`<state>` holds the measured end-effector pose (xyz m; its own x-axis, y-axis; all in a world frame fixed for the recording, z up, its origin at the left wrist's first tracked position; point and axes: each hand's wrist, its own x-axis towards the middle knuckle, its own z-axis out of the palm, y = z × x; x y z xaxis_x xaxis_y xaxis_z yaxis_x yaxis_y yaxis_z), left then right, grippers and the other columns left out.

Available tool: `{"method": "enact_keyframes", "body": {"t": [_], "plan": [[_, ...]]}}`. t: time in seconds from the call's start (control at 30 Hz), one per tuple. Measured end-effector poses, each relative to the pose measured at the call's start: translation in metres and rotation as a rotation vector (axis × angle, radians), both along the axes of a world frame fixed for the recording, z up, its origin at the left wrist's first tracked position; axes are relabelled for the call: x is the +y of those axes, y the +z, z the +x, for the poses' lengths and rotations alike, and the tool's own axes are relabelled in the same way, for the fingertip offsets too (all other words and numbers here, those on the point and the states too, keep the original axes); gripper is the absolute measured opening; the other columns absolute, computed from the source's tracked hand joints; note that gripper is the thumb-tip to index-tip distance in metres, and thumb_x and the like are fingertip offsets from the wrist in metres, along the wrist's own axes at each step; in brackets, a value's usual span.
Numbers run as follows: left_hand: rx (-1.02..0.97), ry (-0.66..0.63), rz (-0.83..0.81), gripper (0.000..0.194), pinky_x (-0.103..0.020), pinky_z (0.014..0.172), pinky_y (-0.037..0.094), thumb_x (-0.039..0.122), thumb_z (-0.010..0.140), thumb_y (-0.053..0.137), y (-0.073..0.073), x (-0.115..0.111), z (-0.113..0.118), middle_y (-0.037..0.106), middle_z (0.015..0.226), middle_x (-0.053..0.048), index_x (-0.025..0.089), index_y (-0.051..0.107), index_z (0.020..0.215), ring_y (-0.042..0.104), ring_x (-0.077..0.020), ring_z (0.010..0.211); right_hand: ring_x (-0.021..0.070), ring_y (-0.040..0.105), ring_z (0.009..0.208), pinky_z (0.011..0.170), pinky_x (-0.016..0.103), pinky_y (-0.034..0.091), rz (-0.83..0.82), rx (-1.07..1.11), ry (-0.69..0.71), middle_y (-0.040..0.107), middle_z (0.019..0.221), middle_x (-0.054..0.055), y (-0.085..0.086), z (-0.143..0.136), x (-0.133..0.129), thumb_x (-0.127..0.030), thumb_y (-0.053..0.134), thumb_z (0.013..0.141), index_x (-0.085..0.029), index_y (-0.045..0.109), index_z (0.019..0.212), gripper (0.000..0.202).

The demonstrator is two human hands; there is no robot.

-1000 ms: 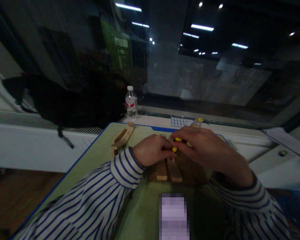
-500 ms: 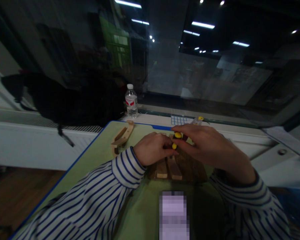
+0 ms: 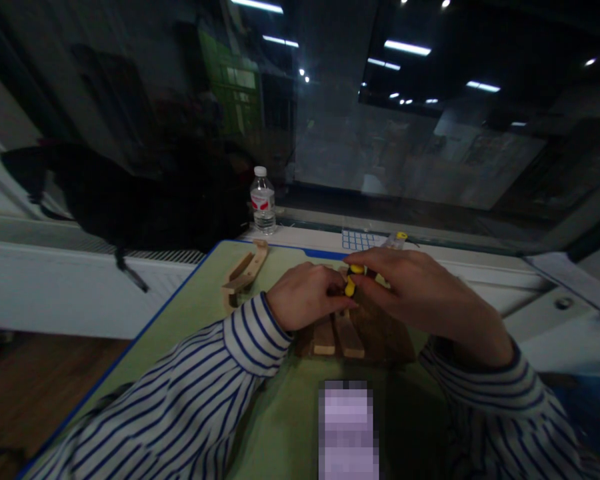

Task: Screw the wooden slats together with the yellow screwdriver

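Between thumb and fingers, my right hand [image 3: 420, 293] pinches a small yellow and black object [image 3: 356, 270], its exact form partly hidden. My left hand [image 3: 307, 295] is closed just to its left, its fingertips pressed together over the wooden pieces; what they hold is hidden. Two light wooden slats, one on the left [image 3: 324, 337] and one on the right [image 3: 349, 337], lie on a dark brown board [image 3: 387, 333] beneath the hands.
Curved wooden parts [image 3: 245, 273] rest at the green table's [image 3: 180, 333] far left. A water bottle [image 3: 263, 203] stands on the windowsill. A pixelated phone-like rectangle [image 3: 349, 430] is near the front. A black bag [image 3: 130, 200] lies at the left.
The yellow and black object has turned slightly in the fingers of my right hand. Both hands are otherwise in nearly the same place.
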<state>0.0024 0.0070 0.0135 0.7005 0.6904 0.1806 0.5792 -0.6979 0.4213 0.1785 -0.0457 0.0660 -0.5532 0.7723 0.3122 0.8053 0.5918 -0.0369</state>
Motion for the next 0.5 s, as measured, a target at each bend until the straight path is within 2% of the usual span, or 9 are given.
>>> {"method": "enact_keyframes", "body": {"t": [0.5], "plan": [[0.02, -0.018, -0.018, 0.02, -0.022, 0.058, 0.036, 0.035, 0.083, 0.058, 0.0022, -0.0005, 0.0, 0.068, 0.074, -0.002, 0.021, 0.071, 0.09, 0.058, -0.0132, 0.065, 0.0214, 0.061, 0.099, 0.086, 0.037, 0.046, 0.004, -0.039, -0.043, 0.066, 0.111, 0.005, 0.0001, 0.0002, -0.0002, -0.033, 0.044, 0.093, -0.021, 0.059, 0.113, 0.028]]}}
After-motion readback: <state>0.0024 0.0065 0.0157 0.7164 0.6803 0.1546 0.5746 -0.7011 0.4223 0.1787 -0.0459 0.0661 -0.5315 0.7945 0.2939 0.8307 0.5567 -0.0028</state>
